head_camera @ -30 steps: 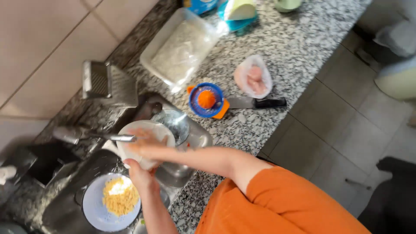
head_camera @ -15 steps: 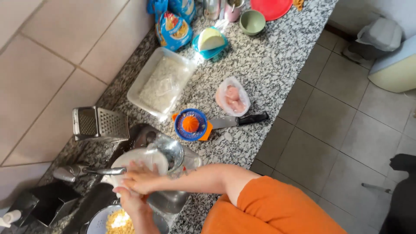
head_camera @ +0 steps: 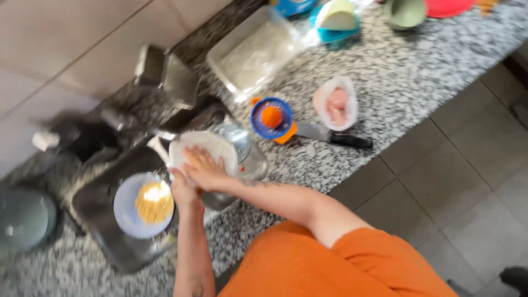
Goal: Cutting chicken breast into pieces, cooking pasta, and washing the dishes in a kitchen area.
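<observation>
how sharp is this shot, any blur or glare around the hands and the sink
Head view: motion blur smears the whole frame, worst at the box grater and the sink; the left hand and right hand on the white plate are soft-edged; bright daylight whitens the granite counter.

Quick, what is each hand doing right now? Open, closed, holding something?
Left hand: at the white plate's near edge; grip cannot be told, blurred.
Right hand: fingers spread, palm flat on the white plate.
</observation>
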